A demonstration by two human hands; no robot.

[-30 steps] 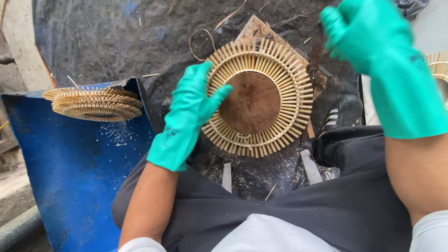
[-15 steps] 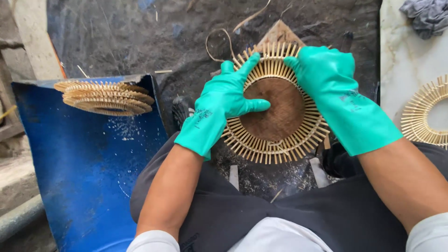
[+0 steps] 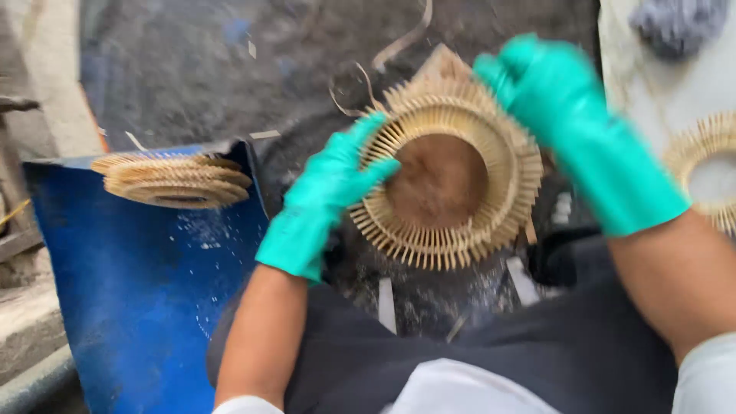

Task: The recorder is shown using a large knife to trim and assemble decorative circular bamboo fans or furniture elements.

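The round bamboo mat (image 3: pixel 448 180), a disc with a brown woven centre and a rim of pale radiating sticks, sits between both gloved hands above the person's lap, over a dark, dusty surface (image 3: pixel 192 69). The left hand (image 3: pixel 330 192), in a green rubber glove, grips the mat's left edge: its fingers (image 3: pixel 368 130) lie along the rim and the thumb presses onto the brown centre, so the rim is pinched between them. The right hand (image 3: pixel 563 107), also in a green glove, rests on the mat's upper right rim; it is blurred, and whether its fingers are curled around the edge or merely laid on it cannot be told. To the left, a stack of similar mats (image 3: pixel 172 180) lies on the top edge of a blue container (image 3: pixel 130 307), well apart from the hands. At the right edge, another mat with a pale centre (image 3: pixel 709 172) lies on a light table (image 3: pixel 652 77), near a grey cloth (image 3: pixel 678 23).
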